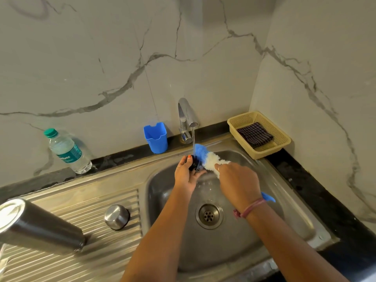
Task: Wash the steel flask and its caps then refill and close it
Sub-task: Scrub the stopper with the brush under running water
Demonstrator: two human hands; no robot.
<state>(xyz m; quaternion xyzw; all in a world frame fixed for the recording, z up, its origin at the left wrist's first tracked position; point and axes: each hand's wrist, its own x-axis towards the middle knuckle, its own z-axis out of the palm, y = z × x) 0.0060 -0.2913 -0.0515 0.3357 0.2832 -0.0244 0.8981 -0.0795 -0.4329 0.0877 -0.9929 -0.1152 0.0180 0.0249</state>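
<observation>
The sink (234,251) fills the centre; the steel flask (38,224) lies at eight o'clock on the drainboard, long axis pointing toward four o'clock, nearer the left hand (186,176). Its steel cap (117,216) sits between. The left hand grips a dark inner cap (194,164) under the tap (188,119). The right hand (238,184) grips the brush (209,161), which lies just at the cap's three o'clock.

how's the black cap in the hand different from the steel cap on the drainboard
The black cap is dark and held by the left hand under the running tap, scrubbed with the brush. The steel cap is shiny, rests untouched on the drainboard, away from the water. Both are small and round.
</observation>
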